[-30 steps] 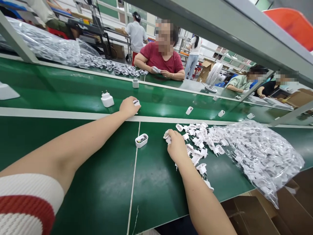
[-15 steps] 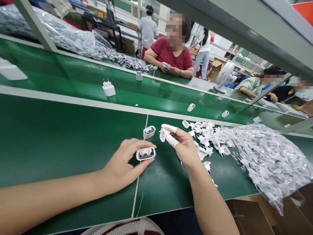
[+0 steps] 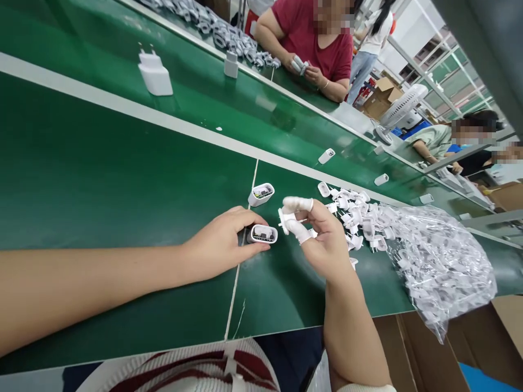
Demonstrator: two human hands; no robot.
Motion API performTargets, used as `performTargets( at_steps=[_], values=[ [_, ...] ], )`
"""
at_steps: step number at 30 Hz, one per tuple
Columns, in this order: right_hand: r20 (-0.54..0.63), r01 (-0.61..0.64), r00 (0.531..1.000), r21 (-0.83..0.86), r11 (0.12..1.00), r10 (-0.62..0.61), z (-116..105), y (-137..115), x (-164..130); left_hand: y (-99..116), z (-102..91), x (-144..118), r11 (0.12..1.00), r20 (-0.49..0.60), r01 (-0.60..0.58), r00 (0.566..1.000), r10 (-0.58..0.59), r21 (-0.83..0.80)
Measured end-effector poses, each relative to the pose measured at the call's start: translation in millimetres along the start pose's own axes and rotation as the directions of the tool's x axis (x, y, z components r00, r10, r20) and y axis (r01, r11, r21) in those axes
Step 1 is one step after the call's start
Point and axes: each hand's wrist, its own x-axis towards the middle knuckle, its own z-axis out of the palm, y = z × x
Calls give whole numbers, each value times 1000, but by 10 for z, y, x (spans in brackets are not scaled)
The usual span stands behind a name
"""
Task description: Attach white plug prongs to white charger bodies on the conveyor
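Factory assembly line: green conveyor belt (image 3: 122, 179), co-workers.

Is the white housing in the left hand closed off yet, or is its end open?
Open. The housing in the left hand shows its circuit parts through the uncovered end; the right hand holds the plug cap apart.

Green workbench (image 3: 102, 179), white fan (image 3: 402, 106) (far side), cardboard boxes (image 3: 378, 100), metal racks (image 3: 441, 71)
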Motion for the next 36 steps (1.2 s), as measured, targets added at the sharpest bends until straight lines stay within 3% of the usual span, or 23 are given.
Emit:
performTargets(
  at_steps=[5, 8, 11, 14, 18, 24, 36],
  values=[
    [-11, 87, 996, -242, 966, -93, 8, -68, -75, -39, 15, 18, 1000, -26, -12, 1000, 12, 1],
    [49, 202, 979, -373, 906, -198, 68, -106, -80, -67, 20, 21, 999, -36, -51, 998, 51, 2],
    [133, 249, 968, -475, 844, -211, 146, -97, -57, -67, 16, 23, 998, -27, -65, 998, 65, 12],
    [157, 246, 969, -484, 840, -193, 196, -71, -35, -56, 14, 24, 998, -30, -55, 998, 56, 20],
    [96, 252, 967, -461, 851, -235, 203, -56, -37, -49, 17, 28, 999, -34, -38, 999, 39, 31],
    [159, 285, 958, -518, 806, -237, 219, -41, -53, -37, 13, 39, 999, -13, -38, 999, 38, 24],
    [102, 252, 965, -615, 747, -241, 302, -121, -46, -19, 2, 36, 1000, -13, -21, 1000, 21, 17]
  ],
)
